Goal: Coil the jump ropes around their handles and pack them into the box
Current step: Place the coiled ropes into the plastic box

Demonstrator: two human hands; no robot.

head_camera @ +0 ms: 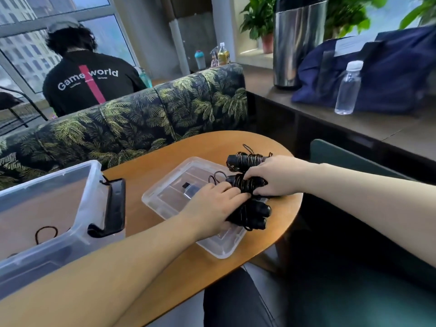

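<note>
Three black jump-rope bundles [247, 185], cord wound tight around their handles, sit clustered at the table's right end, two overlapping the upturned clear lid [169, 199], while the clear box [59, 197] stands open at left.

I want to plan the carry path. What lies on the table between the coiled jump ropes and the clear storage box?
In the head view, the clear lid lies upturned between the jump ropes and the box, with the left hand over it.
</note>
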